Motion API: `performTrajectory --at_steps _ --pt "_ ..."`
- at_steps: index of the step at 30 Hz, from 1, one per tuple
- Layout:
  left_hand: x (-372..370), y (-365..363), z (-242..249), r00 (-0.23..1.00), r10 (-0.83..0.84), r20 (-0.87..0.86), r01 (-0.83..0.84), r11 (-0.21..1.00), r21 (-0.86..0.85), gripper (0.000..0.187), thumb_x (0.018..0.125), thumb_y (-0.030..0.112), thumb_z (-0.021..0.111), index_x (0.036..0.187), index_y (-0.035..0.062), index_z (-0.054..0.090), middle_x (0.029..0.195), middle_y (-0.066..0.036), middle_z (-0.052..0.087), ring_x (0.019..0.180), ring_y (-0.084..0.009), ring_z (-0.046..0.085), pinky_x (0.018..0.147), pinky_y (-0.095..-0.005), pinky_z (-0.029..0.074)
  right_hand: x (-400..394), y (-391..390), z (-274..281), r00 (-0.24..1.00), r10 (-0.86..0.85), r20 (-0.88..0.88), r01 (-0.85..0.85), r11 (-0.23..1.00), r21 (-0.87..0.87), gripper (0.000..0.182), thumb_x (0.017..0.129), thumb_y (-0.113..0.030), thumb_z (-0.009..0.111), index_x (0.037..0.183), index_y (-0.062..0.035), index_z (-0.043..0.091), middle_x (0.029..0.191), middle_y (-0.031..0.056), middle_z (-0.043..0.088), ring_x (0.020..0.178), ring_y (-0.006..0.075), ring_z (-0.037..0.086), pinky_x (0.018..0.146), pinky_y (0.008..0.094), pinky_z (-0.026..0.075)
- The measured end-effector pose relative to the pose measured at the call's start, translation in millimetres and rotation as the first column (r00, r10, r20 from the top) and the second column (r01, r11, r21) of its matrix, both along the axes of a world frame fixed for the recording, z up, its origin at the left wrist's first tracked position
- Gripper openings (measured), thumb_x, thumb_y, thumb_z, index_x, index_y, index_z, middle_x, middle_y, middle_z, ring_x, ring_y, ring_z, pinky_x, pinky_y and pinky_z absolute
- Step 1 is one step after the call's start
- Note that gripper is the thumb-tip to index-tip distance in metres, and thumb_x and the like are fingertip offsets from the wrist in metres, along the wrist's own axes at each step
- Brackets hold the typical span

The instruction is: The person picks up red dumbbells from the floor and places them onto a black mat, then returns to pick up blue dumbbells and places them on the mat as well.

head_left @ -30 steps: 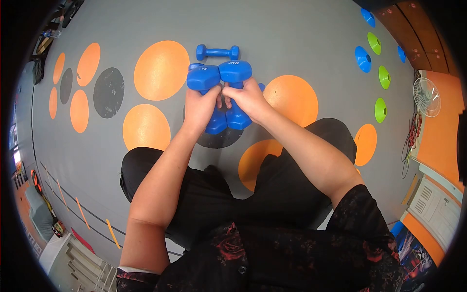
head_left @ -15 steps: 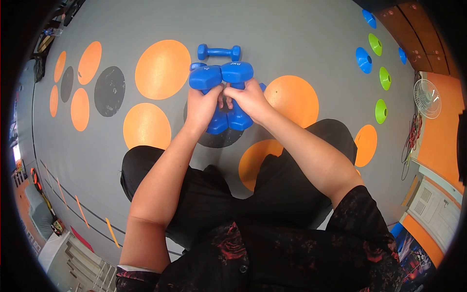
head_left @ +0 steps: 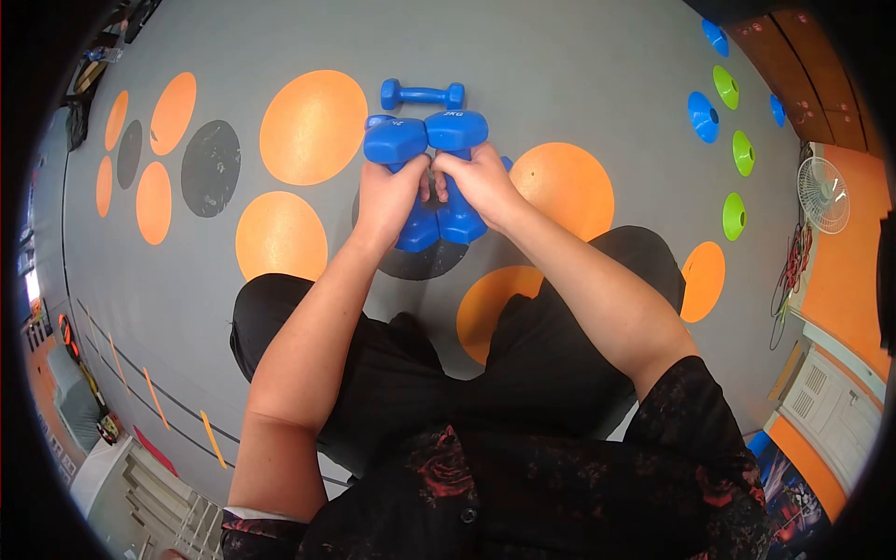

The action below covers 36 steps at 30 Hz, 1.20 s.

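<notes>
My left hand (head_left: 390, 198) is closed around the handle of one blue dumbbell (head_left: 394, 141). Its fingers wrap the grip, and a head of the dumbbell shows above and below the hand. In the same way my right hand (head_left: 478, 184) grips a second blue dumbbell (head_left: 456, 130), marked 2KG on its upper head. The two dumbbells are held side by side, their heads touching or nearly so. Beyond them another blue dumbbell (head_left: 423, 95) lies crosswise on the grey floor. Part of a further blue piece pokes out behind the left dumbbell, mostly hidden.
Orange circles (head_left: 315, 128) and black circles (head_left: 211, 169) mark the grey floor (head_left: 523, 56). Blue cones (head_left: 703, 117) and green cones (head_left: 743, 153) stand at the right, near a white fan (head_left: 823, 195) and cables. My bent legs (head_left: 560, 327) are close below my hands.
Both dumbbells stay in my hands, with their upper heads drawn slightly apart at the top. The view has shifted a little; the dumbbell on the floor lies as before.
</notes>
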<state>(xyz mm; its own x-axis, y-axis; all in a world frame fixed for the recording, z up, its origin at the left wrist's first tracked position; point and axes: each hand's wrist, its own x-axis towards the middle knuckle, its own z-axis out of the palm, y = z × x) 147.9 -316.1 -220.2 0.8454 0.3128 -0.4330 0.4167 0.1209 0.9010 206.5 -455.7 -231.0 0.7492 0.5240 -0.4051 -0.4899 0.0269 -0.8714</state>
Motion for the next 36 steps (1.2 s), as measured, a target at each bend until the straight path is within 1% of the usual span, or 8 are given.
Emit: performTrajectory --at_steps 2,6,8,15,17,26,32,36 --pt "-0.2 1.1 0.7 1.0 -0.022 0.012 0.022 0.999 -0.023 0.004 0.091 0.008 0.062 0.09 0.0043 0.062 0.072 -0.005 0.061 0.063 -0.0147 0.059 0.062 -0.0313 0.047 0.7 -0.2 0.2 1.0 -0.008 -0.016 0.008 1.0 0.001 0.01 0.092 -0.006 0.057 0.085 -0.0054 0.064 0.066 0.006 0.062 0.057 0.014 0.059 0.055 0.0303 0.046" --pt "-1.0 0.4 0.3 1.0 -0.016 0.009 0.016 0.999 -0.051 0.003 0.09 0.007 0.061 0.089 0.0043 0.062 0.072 -0.005 0.061 0.064 -0.015 0.059 0.062 -0.0314 0.047 0.9 -1.4 -0.6 0.999 -0.012 -0.034 0.012 1.0 0.014 0.01 0.093 -0.008 0.058 0.086 -0.0051 0.065 0.065 0.006 0.062 0.057 0.014 0.059 0.056 0.0304 0.046" --pt "-1.7 1.8 -2.6 1.0 -0.014 0.011 0.014 0.997 -0.078 0.008 0.088 0.011 0.063 0.085 0.0034 0.064 0.07 -0.004 0.063 0.064 -0.0139 0.061 0.063 -0.0318 0.048 1.2 -1.6 0.5 0.999 -0.007 -0.054 0.008 1.0 0.021 0.01 0.093 -0.009 0.059 0.086 -0.005 0.065 0.065 0.0061 0.062 0.057 0.014 0.059 0.056 0.0305 0.046" --pt "-2.3 0.6 -2.3 1.0 -0.02 0.023 0.022 0.995 -0.1 0.007 0.088 0.01 0.062 0.088 0.0032 0.064 0.071 -0.005 0.063 0.064 -0.0142 0.061 0.062 -0.032 0.048 -0.6 -3.0 0.1 0.998 -0.029 -0.062 0.031 0.999 0.032 0.011 0.094 -0.009 0.059 0.086 -0.0047 0.065 0.065 0.0063 0.062 0.056 0.0137 0.059 0.055 0.0303 0.046" --pt "-1.4 -0.6 -2.2 0.999 -0.018 0.036 0.022 0.995 -0.101 0.006 0.088 0.01 0.062 0.087 0.0035 0.063 0.071 -0.005 0.063 0.064 -0.0141 0.061 0.062 -0.0321 0.047 -0.4 -3.8 2.3 1.0 -0.021 -0.017 0.021 1.0 -0.007 0.011 0.094 -0.01 0.06 0.085 -0.0045 0.065 0.065 0.0061 0.063 0.056 0.0133 0.058 0.055 0.0301 0.046" --pt "-0.9 -4.8 -4.8 0.999 -0.04 0.037 0.045 0.989 -0.139 0.005 0.088 0.009 0.062 0.087 0.0042 0.063 0.072 -0.004 0.063 0.064 -0.0143 0.061 0.062 -0.0318 0.048 -4.7 -10.0 13.2 0.998 -0.054 -0.021 0.053 0.998 -0.037 0.013 0.094 -0.01 0.06 0.084 -0.0036 0.066 0.065 0.0058 0.063 0.056 0.0134 0.06 0.055 0.0299 0.047" --pt "0.6 -9.5 -1.7 0.998 -0.057 0.04 0.062 0.989 -0.131 0.005 0.091 0.008 0.062 0.089 0.0034 0.063 0.073 -0.006 0.061 0.065 -0.0157 0.059 0.063 -0.0311 0.047 -4.0 -12.8 7.5 0.997 -0.081 -0.011 0.08 0.995 -0.064 0.012 0.092 -0.009 0.058 0.084 -0.003 0.065 0.065 0.0059 0.063 0.056 0.014 0.06 0.055 0.0308 0.047" --pt "1.4 -9.5 -3.7 0.996 -0.068 0.061 0.075 0.991 -0.113 0.005 0.091 0.009 0.062 0.089 0.0034 0.063 0.072 -0.006 0.061 0.065 -0.0156 0.059 0.062 -0.0313 0.047 -3.8 -12.5 10.2 0.996 -0.089 -0.017 0.087 0.993 -0.085 0.012 0.091 -0.008 0.058 0.083 -0.0029 0.065 0.065 0.006 0.063 0.056 0.014 0.06 0.054 0.0307 0.047"
